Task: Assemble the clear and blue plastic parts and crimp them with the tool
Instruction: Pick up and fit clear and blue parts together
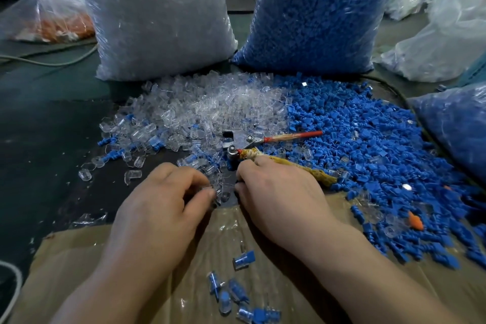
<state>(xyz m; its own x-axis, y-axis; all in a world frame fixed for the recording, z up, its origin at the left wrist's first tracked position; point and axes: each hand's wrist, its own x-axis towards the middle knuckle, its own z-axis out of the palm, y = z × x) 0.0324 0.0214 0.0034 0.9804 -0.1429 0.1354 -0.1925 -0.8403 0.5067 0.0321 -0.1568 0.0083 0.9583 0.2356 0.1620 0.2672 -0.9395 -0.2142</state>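
A heap of clear plastic caps (pixel 207 108) lies in the middle of the table, with a heap of blue plugs (pixel 363 139) to its right. The crimping tool (pixel 247 143), with one red handle and one cloth-wrapped handle, lies between them. My left hand (pixel 168 200) pinches a clear cap (pixel 217 192) at its fingertips. My right hand (pixel 276 192) lies over the tool's wrapped handle, fingers curled at the cap's right side; what they hold is hidden. Several assembled clear-and-blue pieces (pixel 236 294) lie on the cardboard (pixel 92 258) near me.
A big bag of clear parts (pixel 157 16) and a big bag of blue parts (pixel 320 13) stand behind the heaps. Another blue bag (pixel 457 126) sits at right, white bags (pixel 447 34) behind it. An orange piece (pixel 415 221) lies among the blue plugs.
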